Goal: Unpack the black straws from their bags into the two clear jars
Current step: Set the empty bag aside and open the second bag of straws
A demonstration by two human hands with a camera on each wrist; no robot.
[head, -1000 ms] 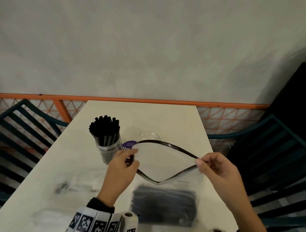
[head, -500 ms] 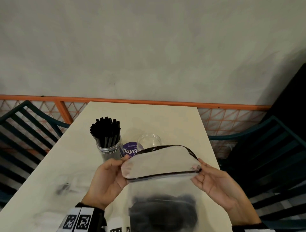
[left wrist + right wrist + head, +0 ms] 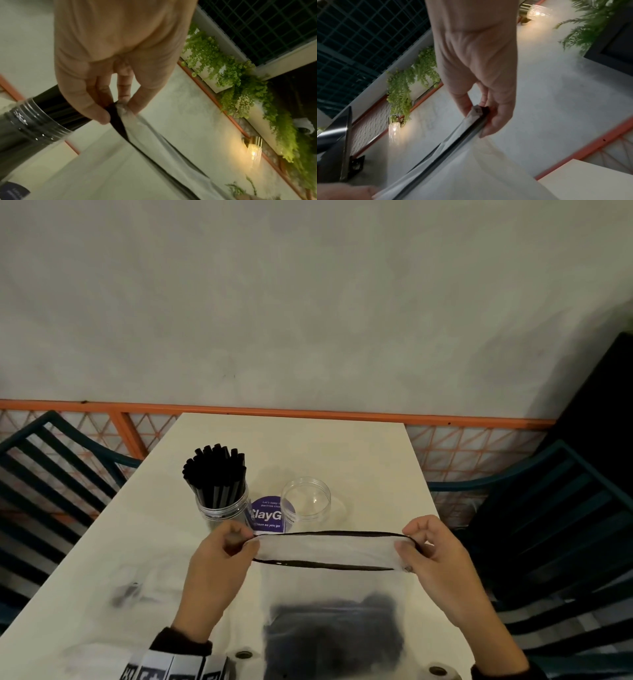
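Head view. We hold the bag [image 3: 329, 583] by the two ends of its black zip strip, left hand [image 3: 219, 573] at one end and right hand [image 3: 442, 577] at the other, above the near part of the desk [image 3: 308, 446]. The mouth shows only as a narrow slit between the two black lips. The straws [image 3: 334, 631] lie as a dark mass low in the bag. Beyond it, the full jar [image 3: 222, 505] stands left, packed with upright black straws, and the empty jar [image 3: 306, 501] stands just right of a purple sticker [image 3: 270, 513]. To do this step well, we judge that the two ends should come closer together so the slit gapes, and that the bag should be carried over the empty jar before tipping; the film looks limp and would probably sag if one end were let go.

Left wrist view. The left fingers [image 3: 96, 108] and thumb are clamped on the end of the strip, dark lip and clear film pinched together. The hand points down and away from the wrist, with the full jar [image 3: 39, 121] just behind it.

Right wrist view. The right fingers [image 3: 496, 119] curl round the other end of the strip, the thumb pressing from the opposite side. The bag [image 3: 453, 138] runs off taut toward the lower left, where a blurred part of the left hand [image 3: 351, 192] shows.
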